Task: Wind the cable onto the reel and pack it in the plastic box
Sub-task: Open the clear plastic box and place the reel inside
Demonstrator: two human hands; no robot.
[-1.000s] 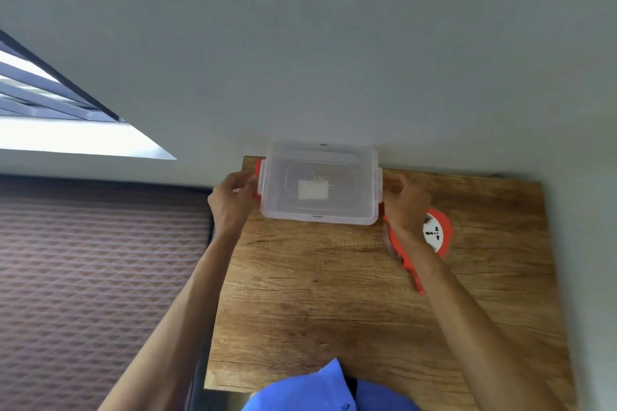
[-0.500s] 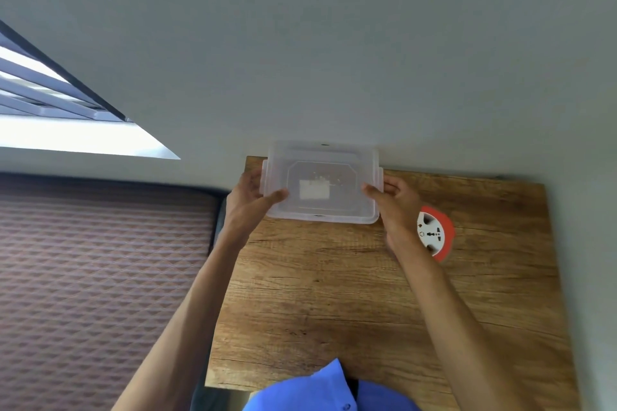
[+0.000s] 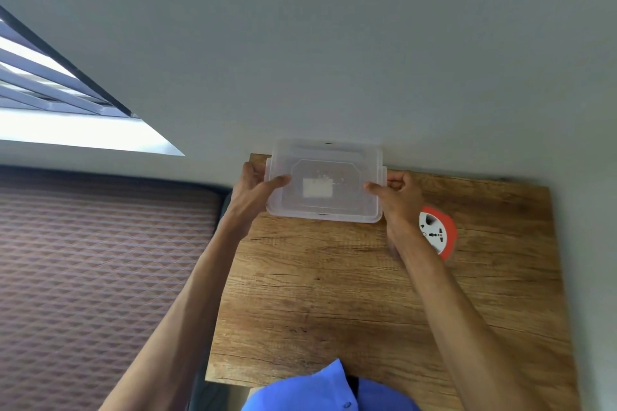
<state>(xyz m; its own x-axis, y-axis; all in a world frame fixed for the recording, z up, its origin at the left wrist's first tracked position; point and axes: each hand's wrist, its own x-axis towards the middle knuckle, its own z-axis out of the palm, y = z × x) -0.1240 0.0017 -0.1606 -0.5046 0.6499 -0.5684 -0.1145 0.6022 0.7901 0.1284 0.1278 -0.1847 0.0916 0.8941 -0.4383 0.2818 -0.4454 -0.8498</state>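
Head view: both hands clamped on plastic box, red latches gone from sight

Versus 1 s ago: orange side clips no longer visible, thumbs now lie over the lid instead of at the latches. Box hasn't shifted.

Plastic box (image 3: 325,180) sits at 12 o'clock on the wooden table (image 3: 350,294), back edge against the wall (image 3: 334,43). Translucent, lid on, white label showing through the middle.

Left hand (image 3: 254,191) curled around the 9 o'clock end, thumb on top. Right hand (image 3: 397,197) same at the 3 o'clock end.

Reel (image 3: 438,232), orange rim, white socket face, lies at 4 o'clock of the box, partly behind the right wrist. Cable not discernible.
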